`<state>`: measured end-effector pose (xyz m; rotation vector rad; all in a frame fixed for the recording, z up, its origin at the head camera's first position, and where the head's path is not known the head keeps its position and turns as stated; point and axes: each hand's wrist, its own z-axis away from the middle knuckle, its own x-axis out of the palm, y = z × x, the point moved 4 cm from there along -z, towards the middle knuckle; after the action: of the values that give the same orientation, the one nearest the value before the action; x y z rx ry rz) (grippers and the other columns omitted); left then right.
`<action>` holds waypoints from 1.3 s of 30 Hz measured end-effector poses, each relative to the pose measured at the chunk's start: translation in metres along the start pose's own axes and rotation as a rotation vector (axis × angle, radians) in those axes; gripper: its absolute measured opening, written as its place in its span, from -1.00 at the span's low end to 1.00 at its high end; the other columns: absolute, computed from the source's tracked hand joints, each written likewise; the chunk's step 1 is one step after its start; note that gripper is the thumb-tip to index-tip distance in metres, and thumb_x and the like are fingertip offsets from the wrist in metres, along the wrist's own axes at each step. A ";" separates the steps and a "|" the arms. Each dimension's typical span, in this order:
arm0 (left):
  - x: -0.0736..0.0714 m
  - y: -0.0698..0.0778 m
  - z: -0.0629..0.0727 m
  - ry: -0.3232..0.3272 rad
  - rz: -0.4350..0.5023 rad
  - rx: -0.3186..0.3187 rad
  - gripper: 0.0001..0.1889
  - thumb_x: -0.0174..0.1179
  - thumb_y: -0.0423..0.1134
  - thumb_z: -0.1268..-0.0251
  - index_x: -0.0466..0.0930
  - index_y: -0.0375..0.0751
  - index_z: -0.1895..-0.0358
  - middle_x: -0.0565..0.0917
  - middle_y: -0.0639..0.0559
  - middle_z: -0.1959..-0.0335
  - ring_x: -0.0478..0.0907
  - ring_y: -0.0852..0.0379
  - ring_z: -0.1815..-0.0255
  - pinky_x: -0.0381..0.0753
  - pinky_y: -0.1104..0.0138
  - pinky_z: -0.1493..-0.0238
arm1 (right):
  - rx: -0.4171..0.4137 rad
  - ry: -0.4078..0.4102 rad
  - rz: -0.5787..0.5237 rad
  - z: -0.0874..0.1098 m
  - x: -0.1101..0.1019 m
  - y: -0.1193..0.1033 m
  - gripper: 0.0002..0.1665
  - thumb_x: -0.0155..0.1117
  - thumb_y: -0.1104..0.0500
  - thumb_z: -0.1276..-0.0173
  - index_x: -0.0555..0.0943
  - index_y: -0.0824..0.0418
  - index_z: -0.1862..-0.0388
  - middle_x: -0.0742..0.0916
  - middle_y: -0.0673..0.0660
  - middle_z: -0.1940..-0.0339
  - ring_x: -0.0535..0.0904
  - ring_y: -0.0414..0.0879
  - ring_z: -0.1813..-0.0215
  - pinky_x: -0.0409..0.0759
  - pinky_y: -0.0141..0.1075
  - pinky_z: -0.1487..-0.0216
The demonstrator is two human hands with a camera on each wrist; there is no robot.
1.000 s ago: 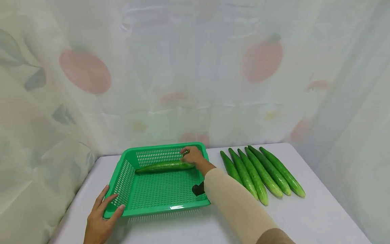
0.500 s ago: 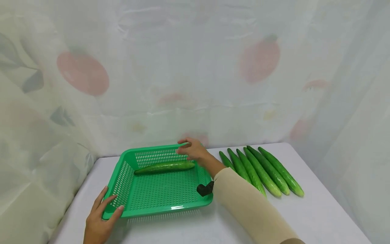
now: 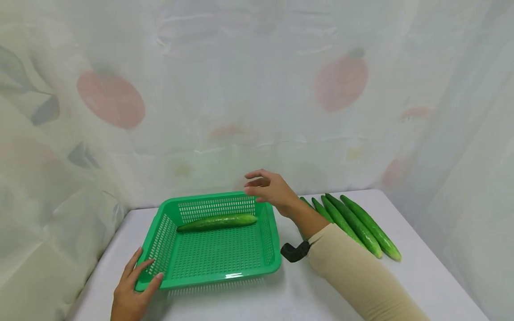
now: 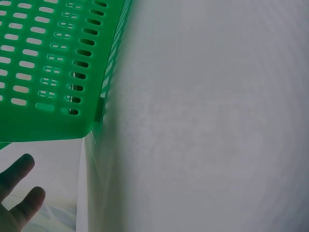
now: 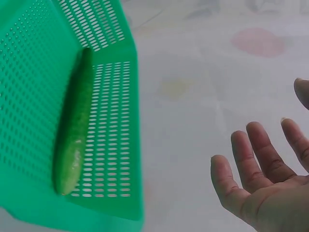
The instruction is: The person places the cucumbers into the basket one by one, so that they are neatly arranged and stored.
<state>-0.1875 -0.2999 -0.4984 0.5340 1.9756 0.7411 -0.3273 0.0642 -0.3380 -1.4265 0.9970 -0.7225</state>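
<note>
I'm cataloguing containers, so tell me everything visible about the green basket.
The green basket is rectangular, open-topped and looks like glossy plastic, with a smooth rim, slotted walls and a perforated floor. It stands upright on the white table, its long sides running left to right. One cucumber lies inside, alongside the far wall. The left hand rests on the near left corner.

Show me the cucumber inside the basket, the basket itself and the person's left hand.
Cucumber (image 3: 217, 223): head view, middle of its body.
Green plastic basket (image 3: 209, 279): head view, near rim.
Left hand (image 3: 130, 292): head view, back of the hand.
</note>
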 end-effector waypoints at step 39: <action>-0.004 0.006 -0.001 0.031 -0.001 0.029 -0.53 0.41 -0.18 -0.15 0.58 -0.17 -0.14 0.20 0.16 -0.46 0.07 0.32 -0.41 -0.01 0.66 -0.13 | -0.248 0.298 0.255 0.146 -0.092 -0.031 -0.54 0.27 0.27 -0.37 0.48 0.19 -0.24 0.63 0.17 -0.09 0.52 0.07 -0.14 0.48 -0.30 -0.06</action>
<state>-0.1857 -0.2979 -0.4913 0.5422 2.0175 0.7252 -0.2334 0.2103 -0.3129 -1.3904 1.5141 -0.6489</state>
